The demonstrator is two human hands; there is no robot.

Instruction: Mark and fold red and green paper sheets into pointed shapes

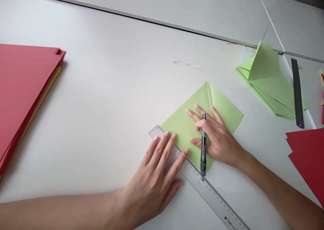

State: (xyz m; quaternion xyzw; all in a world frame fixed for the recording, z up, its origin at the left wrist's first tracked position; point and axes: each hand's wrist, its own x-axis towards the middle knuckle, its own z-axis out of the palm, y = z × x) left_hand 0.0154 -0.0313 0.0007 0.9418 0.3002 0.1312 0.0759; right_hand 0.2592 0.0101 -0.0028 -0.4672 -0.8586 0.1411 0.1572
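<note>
A folded light green paper (pixel 182 118) lies at an angle on the white table. Along its lower left edge runs a clear plastic ruler (pixel 212 196). My left hand (pixel 157 176) rests flat across the ruler, fingers spread, with fingertips touching or very close to the paper's edge. My right hand (pixel 220 139) lies over the paper, and several of its fingers extend onto the sheet. A dark pen (pixel 203 155) is held in that hand, hooked by the index finger, its tip pointing away from me.
Red sheets (pixel 25 88) are piled at the left. Folded green papers (pixel 270 85) lie at the upper right beside a black strip (pixel 297 91). More red paper (pixel 308 152) is at the right edge. A thin white twisted strand (pixel 186 64) lies beyond the green paper.
</note>
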